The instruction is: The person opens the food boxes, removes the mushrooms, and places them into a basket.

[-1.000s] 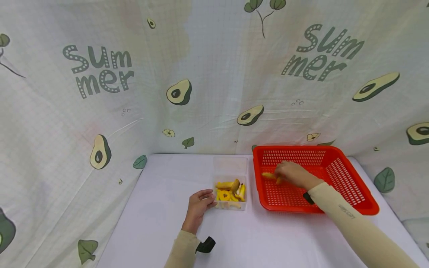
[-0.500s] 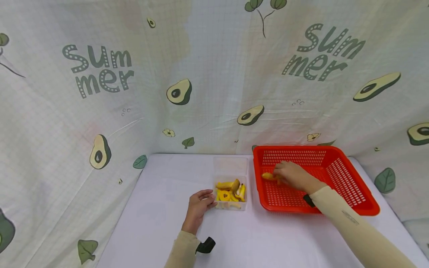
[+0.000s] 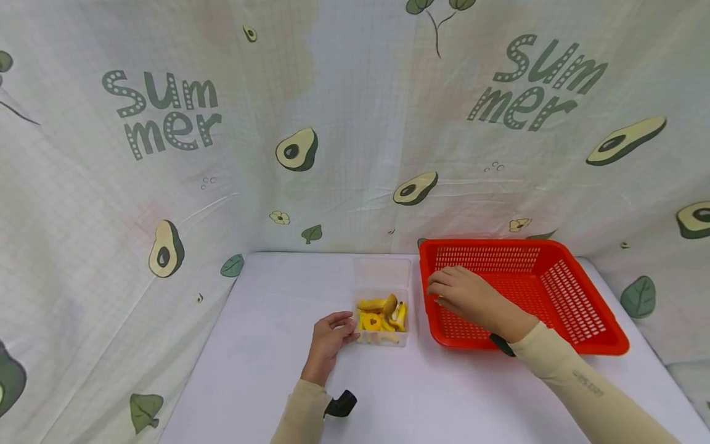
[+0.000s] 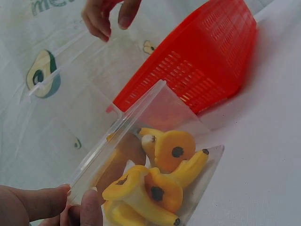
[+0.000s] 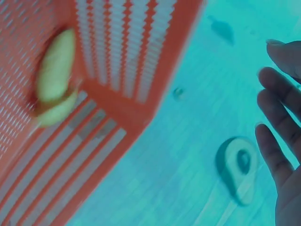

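Observation:
At the left side of a small clear box (image 3: 383, 340), my left hand (image 3: 327, 347) pinches the wall between thumb and finger; the left wrist view shows this hand (image 4: 40, 205) at the box edge. Several yellow banana-shaped pieces (image 4: 138, 195) lie inside the box. My right hand (image 3: 474, 301) is over the left part of the red basket (image 3: 560, 293). In the right wrist view that hand (image 5: 284, 122) has its fingers extended and holds nothing, while yellow pieces (image 5: 57, 68) lie in the basket's corner.
The box's clear lid (image 3: 381, 273) lies folded back behind it. The red basket stands to the right of the box on the white table (image 3: 266, 320). Behind the table hangs a printed cloth (image 3: 344, 123) with avocados and lettering.
My right hand has let go of the yellow piece at its fingertips, risen and shifted left with its fingers spread. My left hand and the box have stayed put.

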A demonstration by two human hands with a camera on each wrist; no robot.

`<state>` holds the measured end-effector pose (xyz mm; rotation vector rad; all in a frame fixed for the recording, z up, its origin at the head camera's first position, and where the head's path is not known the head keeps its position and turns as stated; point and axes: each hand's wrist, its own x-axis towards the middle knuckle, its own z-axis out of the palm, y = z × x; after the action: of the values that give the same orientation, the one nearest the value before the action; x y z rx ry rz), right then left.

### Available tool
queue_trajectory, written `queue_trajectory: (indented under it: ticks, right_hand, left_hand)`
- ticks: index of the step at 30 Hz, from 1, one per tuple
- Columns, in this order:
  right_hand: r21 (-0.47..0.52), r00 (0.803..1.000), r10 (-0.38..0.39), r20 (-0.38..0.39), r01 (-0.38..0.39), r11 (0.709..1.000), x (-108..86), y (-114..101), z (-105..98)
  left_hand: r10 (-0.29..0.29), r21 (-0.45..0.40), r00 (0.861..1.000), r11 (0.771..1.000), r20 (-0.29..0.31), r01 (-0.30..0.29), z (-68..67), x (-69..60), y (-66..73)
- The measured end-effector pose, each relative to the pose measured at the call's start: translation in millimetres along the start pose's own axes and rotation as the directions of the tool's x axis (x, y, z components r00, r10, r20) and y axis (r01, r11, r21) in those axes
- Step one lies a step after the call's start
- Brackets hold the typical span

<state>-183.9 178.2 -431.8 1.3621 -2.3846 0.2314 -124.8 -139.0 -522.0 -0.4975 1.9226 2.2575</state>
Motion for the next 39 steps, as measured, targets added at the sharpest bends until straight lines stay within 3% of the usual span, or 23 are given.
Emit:
queue_trajectory:
  ticks: [7,14,27,32,39]
  right_hand:
    - [0.077,0.993,-0.063,-0.101,0.071,0.994,16.1,-26,5]
    - [0.093,0.988,-0.066,-0.139,0.079,0.993,28.9,-52,20]
    - [-0.048,0.996,0.010,-0.087,-0.014,0.999,46.1,-89,56]
    - [-0.048,0.996,0.051,-0.070,-0.054,0.997,47.8,-94,68]
    - [0.025,0.985,0.170,0.017,-0.170,0.985,48.5,-95,78]
  left_hand:
    - [0.002,0.006,1.000,1.000,-0.006,-0.002,0.5,3.2,-1.9]
    - [0.005,-0.009,1.000,1.000,0.007,-0.005,-0.6,0.7,-2.4]
    - [0.020,-0.010,1.000,1.000,0.001,-0.020,0.6,-1.6,-1.5]
    - [0.029,-0.012,1.000,1.000,0.007,-0.029,0.9,-1.3,-2.5]
    - [0.025,-0.003,1.000,1.000,0.007,-0.025,0.9,-0.9,-1.0]
